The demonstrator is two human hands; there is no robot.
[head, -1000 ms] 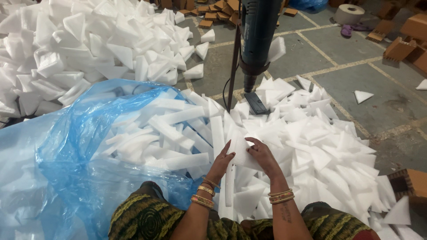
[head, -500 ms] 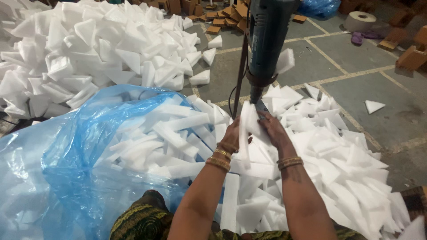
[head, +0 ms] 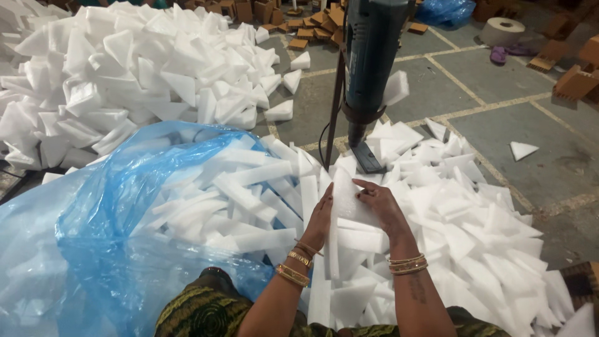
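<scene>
My left hand (head: 319, 221) and my right hand (head: 379, 206) together hold an upright slab of white foam (head: 344, 190), one hand on each side. The slab stands just in front of a dark teal power tool (head: 369, 56) fixed upright on a stand, whose foot (head: 366, 158) rests among the foam pieces. Gold bangles circle both wrists. Cut white foam strips (head: 249, 193) lie heaped to the left of my hands, partly on a blue plastic bag (head: 106, 231).
A big pile of white foam wedges (head: 125, 81) fills the far left. More foam offcuts (head: 474, 231) spread to the right over the tiled floor (head: 499, 118). Brown blocks (head: 571, 78), a tape roll (head: 502, 30) and another blue bag (head: 446, 10) lie at the back.
My hands lifted the foam slab from low in the pile, pushed it forward up to the tool's base, and have drawn it slightly back toward me.
</scene>
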